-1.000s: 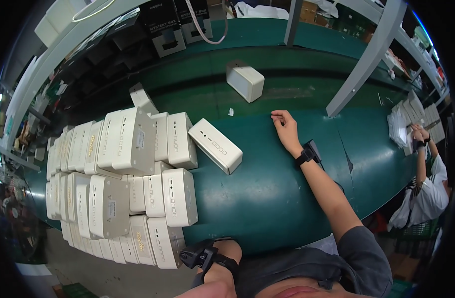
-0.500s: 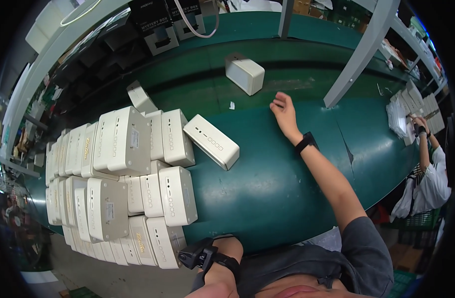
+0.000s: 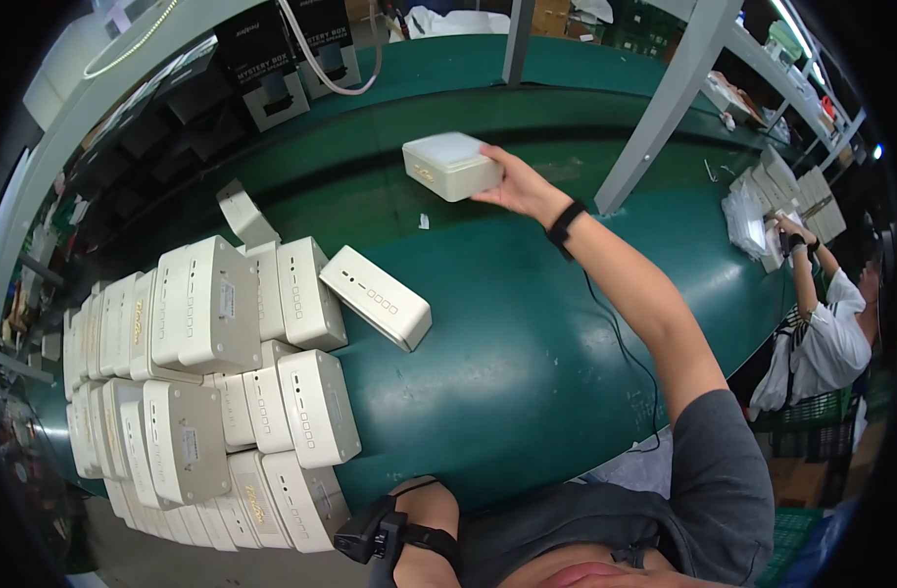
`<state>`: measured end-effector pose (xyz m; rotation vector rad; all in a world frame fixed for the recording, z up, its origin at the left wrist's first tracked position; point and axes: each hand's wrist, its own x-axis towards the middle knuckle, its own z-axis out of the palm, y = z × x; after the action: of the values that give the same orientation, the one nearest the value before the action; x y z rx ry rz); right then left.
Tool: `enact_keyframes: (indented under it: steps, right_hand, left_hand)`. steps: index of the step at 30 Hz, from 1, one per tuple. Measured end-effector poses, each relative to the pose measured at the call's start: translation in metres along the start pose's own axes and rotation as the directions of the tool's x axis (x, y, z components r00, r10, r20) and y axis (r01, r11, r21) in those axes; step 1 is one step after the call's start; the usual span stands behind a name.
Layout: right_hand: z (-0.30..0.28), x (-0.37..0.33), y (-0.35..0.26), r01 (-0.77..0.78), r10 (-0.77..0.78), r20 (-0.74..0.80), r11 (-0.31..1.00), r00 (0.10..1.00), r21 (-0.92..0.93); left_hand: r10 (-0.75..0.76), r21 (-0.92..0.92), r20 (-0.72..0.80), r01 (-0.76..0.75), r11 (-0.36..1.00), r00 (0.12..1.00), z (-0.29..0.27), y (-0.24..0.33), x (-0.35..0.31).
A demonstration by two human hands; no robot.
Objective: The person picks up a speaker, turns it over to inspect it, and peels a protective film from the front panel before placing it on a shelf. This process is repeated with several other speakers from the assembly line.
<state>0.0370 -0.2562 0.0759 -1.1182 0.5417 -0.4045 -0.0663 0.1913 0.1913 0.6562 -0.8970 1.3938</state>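
Note:
My right hand (image 3: pixel 516 185) grips a cream-white box-shaped speaker (image 3: pixel 450 167) by its right end, fingers on top and underneath. It is held over the far, lower strip of the green bench, its gold-marked side toward me. Low in the picture, my left hand (image 3: pixel 429 502) is by the bench's near edge, just right of the stacked speakers; its fingers are hidden and a black device is strapped at the wrist. Between the two hands, one loose speaker (image 3: pixel 377 297) lies tilted, ports and square buttons facing up.
Many like speakers (image 3: pixel 198 304) are piled at the left, and another (image 3: pixel 246 216) leans behind them. Dark printed cartons (image 3: pixel 257 73) stand at the back left. A grey metal post (image 3: pixel 654 127) rises near my right forearm. A co-worker (image 3: pixel 816 323) handles speakers at the far right.
My right hand has reached forward and left and taken hold of the far speaker, which is now lifted and turned. The view has shifted slightly; the stacked speakers stay put.

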Motion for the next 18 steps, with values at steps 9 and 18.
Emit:
enact_keyframes:
  steps: [9, 18]
  right_hand:
    - [0.009, -0.203, -0.034, -0.239, 0.136, 0.236, 0.838, 0.962, 0.491]
    - [0.024, -0.308, -0.012, -0.34, 0.214, 0.368, 0.884, 0.905, 0.321]
  left_hand:
    - [-0.097, -0.717, -0.556, -0.417, 0.559, 0.826, 0.062, 0.011, 0.003]
    - [-0.26, 0.007, 0.91, 0.616, 0.787, 0.323, 0.057, -0.004, -0.035]
